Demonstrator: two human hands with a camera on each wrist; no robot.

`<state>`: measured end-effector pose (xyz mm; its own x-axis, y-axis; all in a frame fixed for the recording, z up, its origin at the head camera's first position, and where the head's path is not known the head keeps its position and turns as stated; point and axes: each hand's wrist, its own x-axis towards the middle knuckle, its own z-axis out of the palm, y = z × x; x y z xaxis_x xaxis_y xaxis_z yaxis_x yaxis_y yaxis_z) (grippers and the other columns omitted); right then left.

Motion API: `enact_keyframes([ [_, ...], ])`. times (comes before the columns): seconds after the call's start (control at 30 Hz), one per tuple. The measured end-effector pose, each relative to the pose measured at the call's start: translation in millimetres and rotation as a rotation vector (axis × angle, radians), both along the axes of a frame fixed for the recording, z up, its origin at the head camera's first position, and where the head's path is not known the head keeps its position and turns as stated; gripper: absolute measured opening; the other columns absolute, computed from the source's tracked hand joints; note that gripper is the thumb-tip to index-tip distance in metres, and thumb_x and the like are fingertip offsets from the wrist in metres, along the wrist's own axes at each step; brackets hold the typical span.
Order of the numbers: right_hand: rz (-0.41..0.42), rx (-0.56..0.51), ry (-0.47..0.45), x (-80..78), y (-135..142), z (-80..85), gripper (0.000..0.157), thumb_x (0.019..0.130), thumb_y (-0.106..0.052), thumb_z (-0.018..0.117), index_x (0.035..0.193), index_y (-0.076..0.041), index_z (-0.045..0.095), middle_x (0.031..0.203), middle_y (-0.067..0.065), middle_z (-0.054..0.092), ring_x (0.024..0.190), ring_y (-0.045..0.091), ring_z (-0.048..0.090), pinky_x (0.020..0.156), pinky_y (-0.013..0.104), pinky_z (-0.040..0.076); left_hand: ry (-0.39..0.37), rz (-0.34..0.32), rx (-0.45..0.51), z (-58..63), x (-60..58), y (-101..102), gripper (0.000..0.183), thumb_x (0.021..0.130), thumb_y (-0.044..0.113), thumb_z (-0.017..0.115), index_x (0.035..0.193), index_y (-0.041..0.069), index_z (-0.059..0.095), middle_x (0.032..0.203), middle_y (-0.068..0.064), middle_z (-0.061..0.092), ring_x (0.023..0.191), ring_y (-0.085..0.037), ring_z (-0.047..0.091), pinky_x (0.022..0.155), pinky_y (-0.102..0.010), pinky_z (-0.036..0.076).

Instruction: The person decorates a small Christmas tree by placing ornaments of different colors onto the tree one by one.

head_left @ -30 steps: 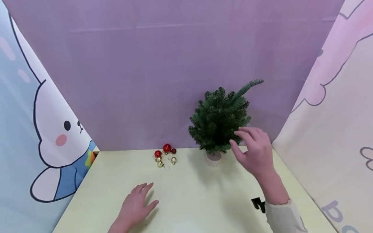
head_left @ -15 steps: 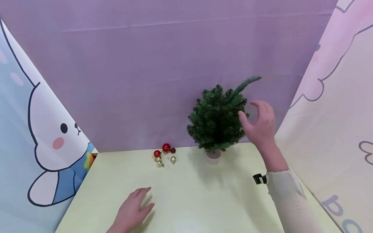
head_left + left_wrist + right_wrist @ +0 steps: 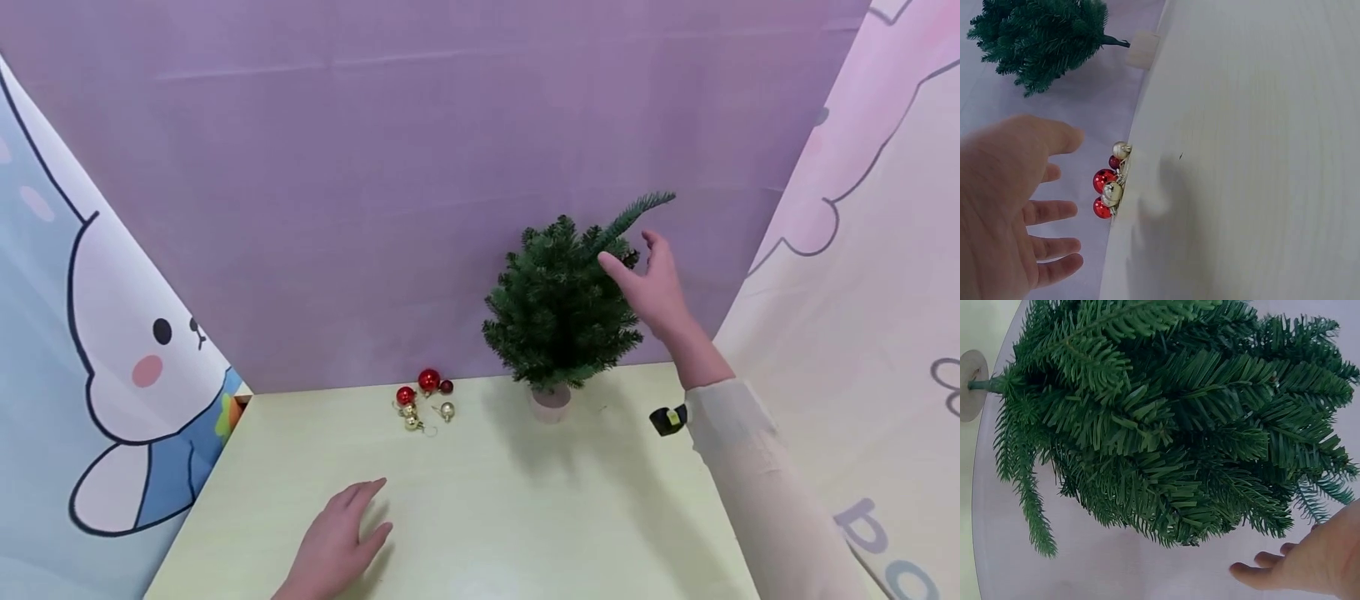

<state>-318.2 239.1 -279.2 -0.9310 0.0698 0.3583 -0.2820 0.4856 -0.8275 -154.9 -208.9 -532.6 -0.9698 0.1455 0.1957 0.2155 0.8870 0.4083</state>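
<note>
A small artificial Christmas tree (image 3: 558,308) stands upright in a pale round pot (image 3: 551,404) at the back of the table. One long branch (image 3: 637,212) juts out from its top toward the right. My right hand (image 3: 651,283) is raised beside the tree's upper right side, thumb and fingers spread apart with nothing held; the right wrist view shows the hand (image 3: 1313,565) by the outer needles. Low over the front of the table, my left hand (image 3: 337,537) has its fingers loosely extended and holds nothing. Its shadow falls on the tabletop in the left wrist view.
Left of the tree lie several Christmas baubles: red ones (image 3: 429,381), a dark red one (image 3: 446,387) and gold ones (image 3: 447,410) with hooks. A purple backdrop (image 3: 360,208) rises behind the table (image 3: 465,500). Printed cloth panels flank both sides.
My right hand has risen along the tree's right side, from its lower branches up close to the long branch. My left hand has shifted only slightly. Tree and baubles keep their places.
</note>
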Motion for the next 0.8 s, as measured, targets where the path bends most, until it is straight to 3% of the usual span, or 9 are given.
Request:
enact_keyframes([
  [0.27, 0.081, 0.054, -0.141, -10.3, -4.7, 7.5, 0.106, 0.083, -0.069, 0.058, 0.157, -0.023, -0.002, 0.162, 0.005, -0.005, 0.146, 0.03, -0.001, 0.11, 0.061, 0.013, 0.039, -0.008, -0.066, 6.2, -6.0, -3.1, 0.048, 0.085, 0.033, 0.074, 0.128, 0.015, 0.062, 0.123, -0.006, 0.06, 0.115, -0.028, 0.055, 0.092, -0.049, 0.046],
  [0.5, 0.094, 0.041, -0.222, -12.7, -8.4, 9.9, 0.107, 0.08, -0.072, 0.058, 0.157, -0.025, -0.001, 0.162, 0.005, -0.006, 0.146, 0.032, 0.0, 0.11, 0.062, 0.014, 0.011, -0.015, -0.025, 10.1, -11.4, -15.2, 0.039, 0.087, 0.029, 0.073, 0.122, 0.015, 0.066, 0.121, -0.005, 0.061, 0.113, -0.028, 0.057, 0.091, -0.048, 0.047],
  [0.8, 0.122, 0.006, -0.336, -23.9, -15.3, 25.5, 0.112, 0.077, -0.076, 0.057, 0.156, -0.028, -0.008, 0.161, 0.003, -0.013, 0.146, 0.033, -0.004, 0.11, 0.064, 0.009, 0.039, -0.034, 0.135, 8.1, -46.8, -31.0, 0.034, 0.091, 0.022, 0.069, 0.124, 0.011, 0.063, 0.12, -0.008, 0.063, 0.11, -0.03, 0.059, 0.092, -0.049, 0.047],
])
